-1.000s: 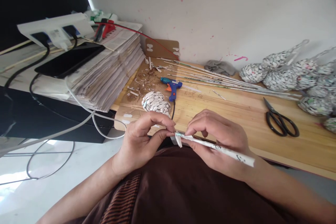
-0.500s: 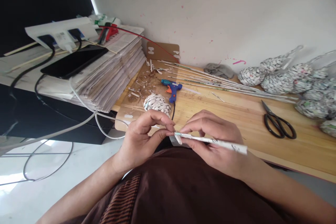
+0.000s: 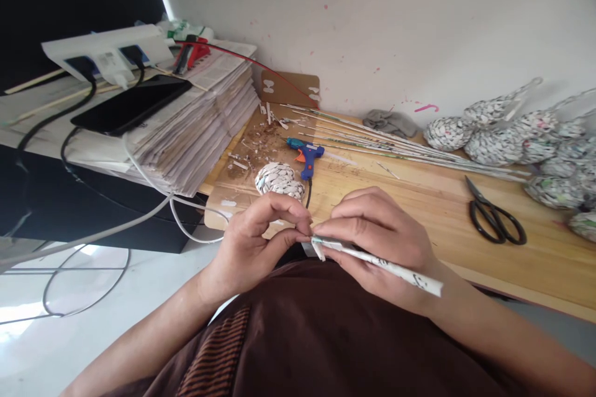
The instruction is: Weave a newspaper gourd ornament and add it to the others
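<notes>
Both hands meet in front of the body, over the table's near edge. A rolled paper strip [image 3: 395,268] with printed marks lies across my right hand [image 3: 379,239], pinched near its left end between thumb and fingers. That end has a short piece folded downward. My left hand [image 3: 263,242] has thumb and forefinger closed at the same end; they appear to pinch its tip, partly hidden. Just beyond the left hand sits a woven paper piece [image 3: 279,180] with a rounded, braided surface. A blue glue gun [image 3: 310,158] lies behind it.
Black scissors [image 3: 493,214] lie at right. Long paper sticks [image 3: 395,147] stretch across the wooden table [image 3: 433,198]. Several woven paper shapes [image 3: 493,142] are heaped far right. At left, a newspaper stack [image 3: 218,111] carries a phone [image 3: 133,102] and a power strip [image 3: 109,53]; cables hang down.
The paper strip's free right end has tipped lower, toward the body. My right fingers have slid slightly left, closer to the left fingertips. My left hand is almost unmoved.
</notes>
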The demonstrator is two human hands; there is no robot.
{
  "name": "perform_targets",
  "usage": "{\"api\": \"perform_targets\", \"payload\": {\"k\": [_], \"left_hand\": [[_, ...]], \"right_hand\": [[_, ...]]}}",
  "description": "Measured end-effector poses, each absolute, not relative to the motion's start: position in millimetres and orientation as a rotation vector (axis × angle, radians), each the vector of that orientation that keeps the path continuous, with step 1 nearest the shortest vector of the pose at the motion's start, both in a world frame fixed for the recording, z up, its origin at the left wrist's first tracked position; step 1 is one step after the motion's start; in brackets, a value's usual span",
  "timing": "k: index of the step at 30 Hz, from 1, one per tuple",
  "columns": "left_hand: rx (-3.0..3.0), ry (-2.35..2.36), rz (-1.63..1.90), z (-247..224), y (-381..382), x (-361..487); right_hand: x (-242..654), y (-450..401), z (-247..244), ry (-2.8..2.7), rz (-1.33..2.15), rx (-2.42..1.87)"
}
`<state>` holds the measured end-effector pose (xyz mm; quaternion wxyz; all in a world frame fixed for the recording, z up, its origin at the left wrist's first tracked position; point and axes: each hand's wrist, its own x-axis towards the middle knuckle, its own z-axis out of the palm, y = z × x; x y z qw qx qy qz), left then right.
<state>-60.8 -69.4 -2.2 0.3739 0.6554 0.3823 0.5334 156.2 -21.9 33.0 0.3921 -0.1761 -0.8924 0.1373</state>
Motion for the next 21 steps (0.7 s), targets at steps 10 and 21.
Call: {"api": "perform_targets", "payload": {"k": [10, 21], "left_hand": [[1.643, 0.983, 1.364, -1.5, -66.8, -59.1], [1.55, 0.938, 1.402, -4.1, -60.9, -57.1]], "right_hand": [[156.2, -27.6, 26.0, -2.111, 0.358, -0.604], [150.2, -24.5, 29.0, -2.008, 0.635, -0.647]]}}
